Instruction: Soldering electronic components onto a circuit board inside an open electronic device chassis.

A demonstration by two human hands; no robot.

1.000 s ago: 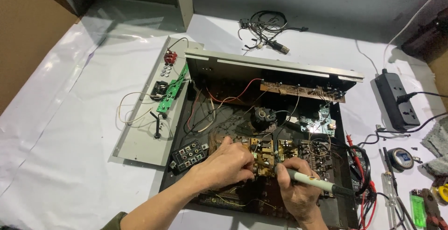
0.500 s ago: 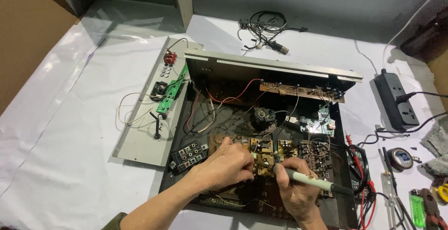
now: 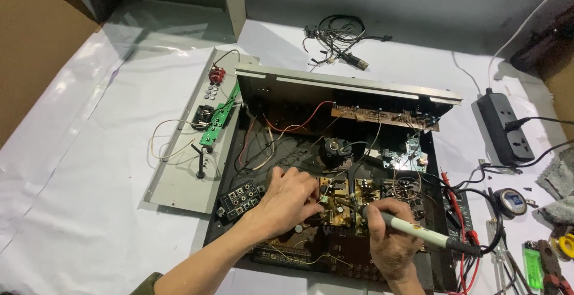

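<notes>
An opened electronics chassis [image 3: 347, 85] lies on a white sheet, its boards and wires exposed. My right hand [image 3: 391, 238] grips a soldering iron [image 3: 418, 230] with a pale handle, its tip down on a yellowish circuit board [image 3: 341, 202] in the chassis middle. My left hand [image 3: 287, 202] rests on the chassis just left of that board, fingers curled with their tips at the board's edge; whether they pinch anything is hidden. A small board with round sockets [image 3: 240, 198] sits left of my left hand.
A detached grey panel [image 3: 179, 175] with a green board [image 3: 220, 120] lies left of the chassis. A black power strip [image 3: 505, 128] sits at the right, a tangle of cables [image 3: 341, 37] at the back. Red leads, a tape roll [image 3: 512, 201] and hand tools crowd the lower right corner.
</notes>
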